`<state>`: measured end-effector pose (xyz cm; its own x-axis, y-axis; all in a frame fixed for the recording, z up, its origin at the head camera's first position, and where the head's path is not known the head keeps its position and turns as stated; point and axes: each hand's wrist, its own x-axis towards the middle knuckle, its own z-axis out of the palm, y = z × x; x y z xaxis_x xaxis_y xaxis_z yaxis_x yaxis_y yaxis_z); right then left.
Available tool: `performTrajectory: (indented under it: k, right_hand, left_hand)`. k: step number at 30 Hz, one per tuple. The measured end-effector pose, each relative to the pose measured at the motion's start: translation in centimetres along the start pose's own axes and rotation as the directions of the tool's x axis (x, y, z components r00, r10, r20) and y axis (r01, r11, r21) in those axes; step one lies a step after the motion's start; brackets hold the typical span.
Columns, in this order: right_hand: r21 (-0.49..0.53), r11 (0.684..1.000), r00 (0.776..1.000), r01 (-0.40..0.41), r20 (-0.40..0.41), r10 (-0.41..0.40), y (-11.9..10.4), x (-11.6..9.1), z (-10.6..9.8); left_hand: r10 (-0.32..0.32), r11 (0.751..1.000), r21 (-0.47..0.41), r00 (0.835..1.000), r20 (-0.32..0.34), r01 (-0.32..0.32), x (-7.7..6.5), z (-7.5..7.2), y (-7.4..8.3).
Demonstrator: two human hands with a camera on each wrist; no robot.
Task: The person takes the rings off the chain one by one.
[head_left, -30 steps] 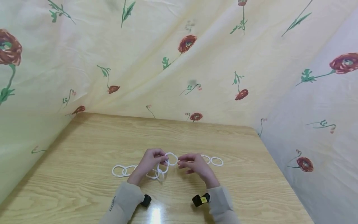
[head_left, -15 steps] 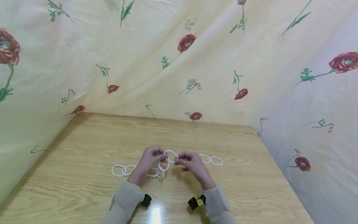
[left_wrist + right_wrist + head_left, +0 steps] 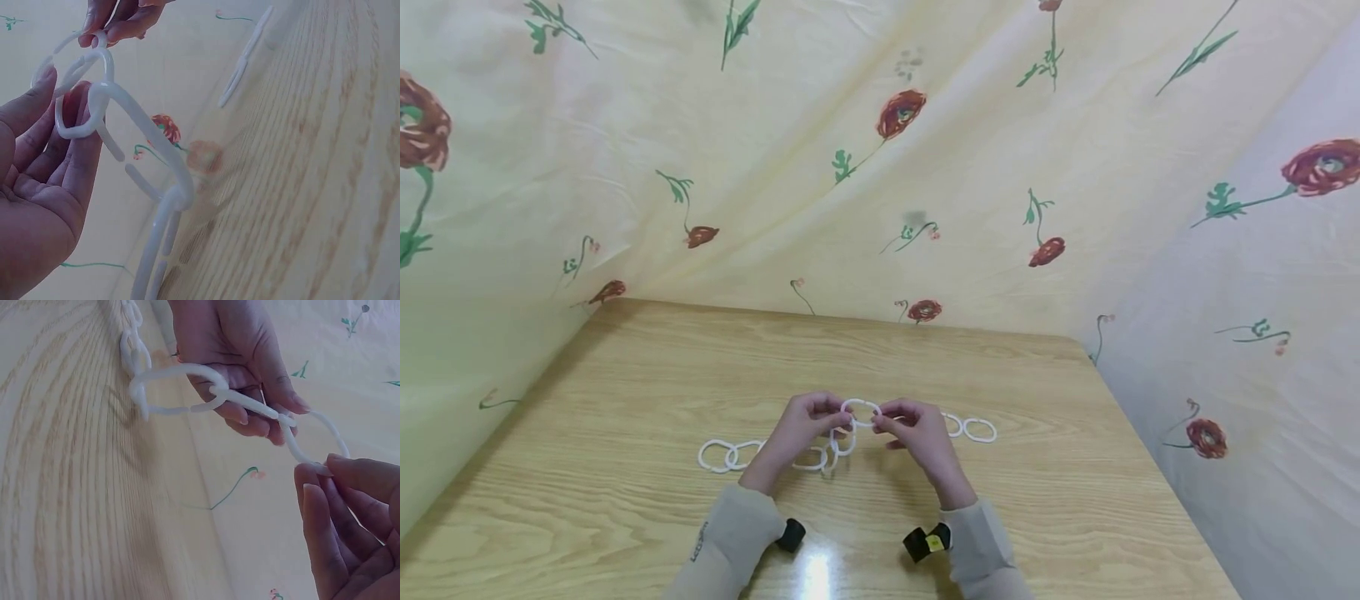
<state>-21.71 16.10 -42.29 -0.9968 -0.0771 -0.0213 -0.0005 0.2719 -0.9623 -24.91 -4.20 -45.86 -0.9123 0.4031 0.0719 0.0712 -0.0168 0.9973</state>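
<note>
Left hand [image 3: 801,429] pinching chain [image 3: 159,140], right hand [image 3: 922,431] its end link [image 3: 859,401], far table edge [image 3: 850,322] well apart

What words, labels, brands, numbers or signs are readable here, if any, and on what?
None can be read with certainty.
Dark lettering along the left sleeve, head view: too small and blurred to read.
Yellow patch on the black wrist device at the right arm, head view: too small to tell whether it carries writing.
White links: no lettering visible.
</note>
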Motion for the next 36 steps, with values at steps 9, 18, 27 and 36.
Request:
performTrajectory:
  k: [9, 18, 27, 36]
  right_hand:
    - [-0.018, 1.0, 0.999, -0.01, -0.049, 0.009, -0.48, -0.14, -0.34]
    - [-0.001, 1.0, 0.997, -0.012, -0.079, 0.012, -0.58, -0.14, -0.57]
    - [-0.004, 1.0, 0.991, -0.001, -0.131, 0.001, -0.77, -0.08, -0.49]
    - [-0.026, 0.999, 0.991, 0.026, -0.127, -0.029, -0.6, -0.1, -0.68]
  left_hand:
    - [-0.012, 1.0, -0.004, 0.999, 0.037, 0.012, 0.08, -0.11, -0.23]
    - [-0.016, 1.0, 0.022, 0.999, 0.033, 0.015, -0.16, -0.02, -0.19]
    - [-0.022, 1.0, -0.02, 1.0, 0.02, 0.022, -0.16, -0.2, -0.27]
    - [-0.046, 0.999, -0.029, 0.998, -0.049, 0.045, -0.16, -0.36, -0.19]
